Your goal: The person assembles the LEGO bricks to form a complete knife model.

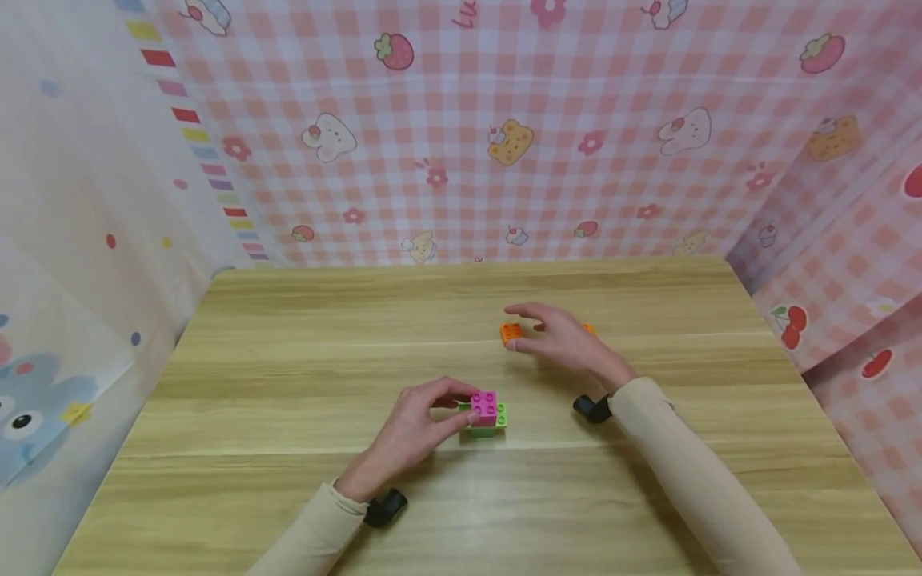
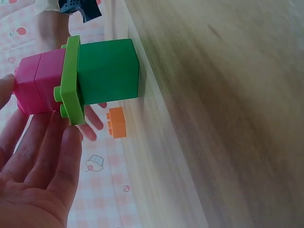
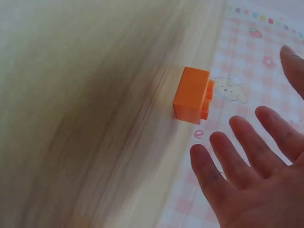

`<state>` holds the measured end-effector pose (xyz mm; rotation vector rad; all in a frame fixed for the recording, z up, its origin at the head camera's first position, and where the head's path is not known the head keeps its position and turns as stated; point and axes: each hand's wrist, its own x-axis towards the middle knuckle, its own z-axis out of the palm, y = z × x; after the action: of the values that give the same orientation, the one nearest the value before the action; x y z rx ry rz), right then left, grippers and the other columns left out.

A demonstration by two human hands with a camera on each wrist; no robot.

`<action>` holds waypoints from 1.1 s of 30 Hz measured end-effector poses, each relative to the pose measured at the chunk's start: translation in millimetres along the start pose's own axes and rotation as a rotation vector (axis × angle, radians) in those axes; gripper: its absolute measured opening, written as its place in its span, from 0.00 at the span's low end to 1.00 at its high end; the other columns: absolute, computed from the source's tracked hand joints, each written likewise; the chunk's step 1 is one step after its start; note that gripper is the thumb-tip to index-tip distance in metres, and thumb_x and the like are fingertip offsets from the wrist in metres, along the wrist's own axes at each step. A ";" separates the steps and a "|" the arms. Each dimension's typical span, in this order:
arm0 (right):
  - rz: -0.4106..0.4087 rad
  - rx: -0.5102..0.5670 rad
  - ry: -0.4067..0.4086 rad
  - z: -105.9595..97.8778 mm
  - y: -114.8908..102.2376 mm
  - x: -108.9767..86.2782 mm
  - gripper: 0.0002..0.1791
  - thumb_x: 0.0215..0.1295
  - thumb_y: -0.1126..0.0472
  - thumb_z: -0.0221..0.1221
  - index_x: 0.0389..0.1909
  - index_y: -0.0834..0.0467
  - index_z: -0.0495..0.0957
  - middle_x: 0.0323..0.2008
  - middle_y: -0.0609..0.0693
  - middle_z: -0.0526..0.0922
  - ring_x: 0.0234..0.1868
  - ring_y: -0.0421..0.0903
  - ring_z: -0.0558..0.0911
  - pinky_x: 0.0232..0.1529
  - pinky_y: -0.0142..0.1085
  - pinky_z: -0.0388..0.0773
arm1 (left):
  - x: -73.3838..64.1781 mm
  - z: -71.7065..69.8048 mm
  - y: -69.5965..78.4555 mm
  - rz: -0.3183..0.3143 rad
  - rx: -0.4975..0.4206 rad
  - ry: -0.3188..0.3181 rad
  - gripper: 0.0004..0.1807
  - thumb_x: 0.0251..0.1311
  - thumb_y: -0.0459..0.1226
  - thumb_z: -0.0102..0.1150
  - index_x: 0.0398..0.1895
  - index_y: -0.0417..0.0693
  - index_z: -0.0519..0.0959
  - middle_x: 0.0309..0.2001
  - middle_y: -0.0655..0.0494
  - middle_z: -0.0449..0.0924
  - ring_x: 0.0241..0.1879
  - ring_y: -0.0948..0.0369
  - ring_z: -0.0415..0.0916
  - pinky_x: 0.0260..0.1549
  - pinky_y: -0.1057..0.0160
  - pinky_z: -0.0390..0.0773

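My left hand (image 1: 414, 424) pinches the upper part of a small stack of toy building bricks between thumb and fingers. Two pink bricks (image 2: 42, 81) sit on top, a wider light-green plate (image 2: 72, 80) comes below them, and a dark-green brick (image 2: 110, 70) forms the base, upright at the table surface. Farther back, my right hand (image 1: 565, 340) is spread around an orange brick (image 1: 511, 334) without gripping it. In the right wrist view the orange brick (image 3: 191, 95) stands just beyond the extended fingers (image 3: 247, 156). Another orange piece (image 1: 589, 328) shows behind the right hand, mostly hidden.
A wood-grain table (image 1: 288, 400) carries everything. Pink checked cloth (image 1: 461, 104) hangs along the back and right side, with a pale patterned cloth (image 1: 86, 200) at left. Each wrist bears a black camera mount (image 1: 386, 508).
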<state>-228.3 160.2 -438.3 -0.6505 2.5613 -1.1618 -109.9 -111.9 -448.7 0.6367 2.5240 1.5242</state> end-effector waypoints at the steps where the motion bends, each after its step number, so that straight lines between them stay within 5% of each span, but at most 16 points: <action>1: 0.007 -0.002 -0.003 -0.1 0.5 2.1 0.34 0.71 0.50 0.66 0.74 0.56 0.70 0.73 0.56 0.70 0.71 0.61 0.71 0.69 0.58 0.72 | 0.1 0.1 -0.3 0.000 0.000 -0.001 0.15 0.66 0.37 0.69 0.54 0.49 0.82 0.52 0.57 0.86 0.51 0.61 0.83 0.55 0.56 0.83; 15: 0.099 -0.052 -0.052 4.8 9.0 20.4 0.29 0.72 0.60 0.65 0.71 0.61 0.71 0.68 0.59 0.75 0.67 0.58 0.75 0.69 0.53 0.73 | 0.6 2.4 -0.7 -0.022 -0.027 -0.007 0.17 0.64 0.34 0.69 0.54 0.48 0.81 0.52 0.55 0.86 0.52 0.59 0.82 0.57 0.52 0.82; 33: 0.047 -0.180 -0.043 6.5 2.4 14.8 0.23 0.74 0.62 0.63 0.66 0.62 0.76 0.63 0.59 0.80 0.62 0.55 0.79 0.65 0.50 0.77 | -0.4 2.6 -1.6 -0.037 -0.051 -0.020 0.16 0.65 0.35 0.69 0.55 0.49 0.80 0.53 0.55 0.85 0.53 0.59 0.82 0.58 0.52 0.81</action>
<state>-239.2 150.0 -445.0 -0.6420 2.6503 -0.9000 -109.2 -110.6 -451.4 0.5916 2.4600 1.5566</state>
